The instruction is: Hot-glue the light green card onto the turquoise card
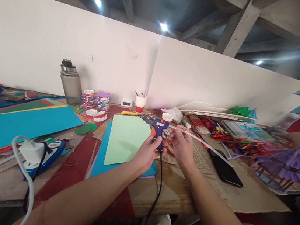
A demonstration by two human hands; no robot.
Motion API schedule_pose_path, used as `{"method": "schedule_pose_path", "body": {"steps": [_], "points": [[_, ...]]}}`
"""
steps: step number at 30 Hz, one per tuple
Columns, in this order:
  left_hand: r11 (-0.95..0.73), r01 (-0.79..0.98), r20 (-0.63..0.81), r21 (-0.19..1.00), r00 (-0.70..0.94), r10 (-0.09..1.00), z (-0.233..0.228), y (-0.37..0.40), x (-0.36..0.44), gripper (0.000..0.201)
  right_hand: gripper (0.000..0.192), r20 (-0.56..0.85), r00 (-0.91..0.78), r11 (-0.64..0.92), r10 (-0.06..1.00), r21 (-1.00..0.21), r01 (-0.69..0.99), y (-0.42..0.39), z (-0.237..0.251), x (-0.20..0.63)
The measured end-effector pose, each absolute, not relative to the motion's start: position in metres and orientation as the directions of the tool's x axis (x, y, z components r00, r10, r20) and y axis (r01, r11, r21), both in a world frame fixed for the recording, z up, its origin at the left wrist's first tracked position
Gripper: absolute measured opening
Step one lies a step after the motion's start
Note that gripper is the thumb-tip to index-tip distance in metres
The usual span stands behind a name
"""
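My left hand [146, 153] grips the handle of a blue glue gun [159, 127], whose black cord [158, 188] hangs down over the table edge. My right hand [181, 143] is at the back of the gun, its fingers on a long clear glue stick [204, 141] that runs out to the right from the gun. The gun's nozzle points left, above a light green sheet of paper [125, 139] lying on a blue sheet [99, 157].
Blue and coloured paper sheets [17, 123] cover the left of the table. A white plug and power strip [41, 153] lie at the front left. A grey bottle [69, 82], paper cups [140, 103], a black phone [225, 169], coloured sticks [235, 143] and a purple paper model [287, 165] stand around.
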State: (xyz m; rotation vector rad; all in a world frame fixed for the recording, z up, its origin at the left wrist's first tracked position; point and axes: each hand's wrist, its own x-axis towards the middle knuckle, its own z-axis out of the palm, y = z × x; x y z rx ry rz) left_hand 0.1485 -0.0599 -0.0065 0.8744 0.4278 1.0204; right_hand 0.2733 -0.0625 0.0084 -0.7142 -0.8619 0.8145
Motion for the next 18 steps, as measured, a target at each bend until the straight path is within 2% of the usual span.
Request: {"method": "schedule_pose_path", "body": {"steps": [5, 9, 12, 15, 18], "points": [[0.262, -0.552, 0.064, 0.792, 0.502, 0.863, -0.006, -0.060, 0.148, 0.037, 0.028, 0.358, 0.399, 0.491, 0.844, -0.815, -0.307, -0.060, 0.007, 0.276], [0.292, -0.568, 0.034, 0.769, 0.493, 0.870, -0.004, -0.060, 0.148, 0.037, 0.034, 0.261, 0.331, 0.349, 0.907, -0.904, -0.246, -0.060, 0.002, 0.271], [0.280, -0.588, 0.037, 0.759, 0.469, 0.883, -0.006, -0.058, 0.150, 0.036, 0.038, 0.209, 0.229, 0.242, 0.951, -0.962, -0.125, -0.064, -0.003, 0.264], [0.253, -0.611, 0.052, 0.751, 0.435, 0.899, -0.012, -0.055, 0.153, 0.034, 0.038, 0.228, 0.176, 0.226, 0.958, -0.974, 0.030, -0.070, -0.007, 0.257], [0.267, -0.671, 0.042, 0.692, 0.407, 0.912, -0.015, -0.055, 0.158, 0.029, 0.039, 0.265, 0.147, 0.232, 0.953, -0.950, 0.209, -0.073, -0.008, 0.253]]}}
